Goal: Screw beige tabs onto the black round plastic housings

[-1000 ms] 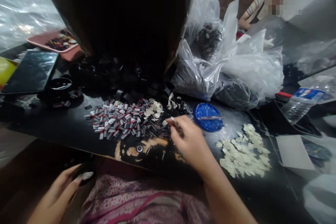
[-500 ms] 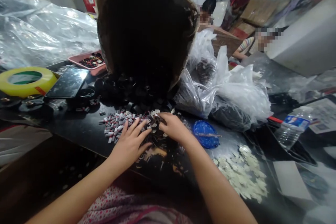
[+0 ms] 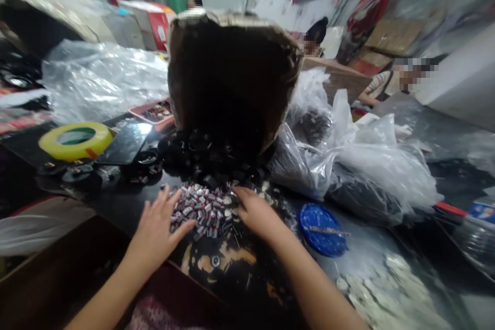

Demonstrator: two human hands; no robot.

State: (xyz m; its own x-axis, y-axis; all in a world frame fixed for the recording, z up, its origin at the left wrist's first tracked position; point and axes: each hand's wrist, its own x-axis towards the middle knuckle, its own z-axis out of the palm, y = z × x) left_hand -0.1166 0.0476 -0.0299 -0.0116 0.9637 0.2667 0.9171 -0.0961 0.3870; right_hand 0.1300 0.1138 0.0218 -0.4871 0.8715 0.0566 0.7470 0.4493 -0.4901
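Observation:
A pile of small grey and red cylindrical parts point(image 3: 201, 211) lies on the black table. Along its left edge rests my left hand point(image 3: 157, 224), fingers spread, with nothing held in it. My right hand point(image 3: 255, 211) is at the pile's right side, its fingers bent down toward small pale parts; the fingertips are partly hidden, and whatever they touch is too small to name. Behind the pile, black round parts point(image 3: 201, 142) spill from the mouth of a large dark carton point(image 3: 235, 77). Thin pins and a small ring point(image 3: 215, 261) lie nearer to me.
Yellow tape point(image 3: 54, 144) and a phone point(image 3: 126, 144) lie at left, a pink tray point(image 3: 164, 122) behind. Rightward are plastic bags point(image 3: 348, 165), a blue lid point(image 3: 323, 232), pale flat pieces point(image 3: 390, 294) and a bottle point(image 3: 477, 232). Other people sit at the back.
My left hand has moved left, off the pile's middle to its left edge. My right hand stays near the right side. The view has shifted, showing more of the room behind.

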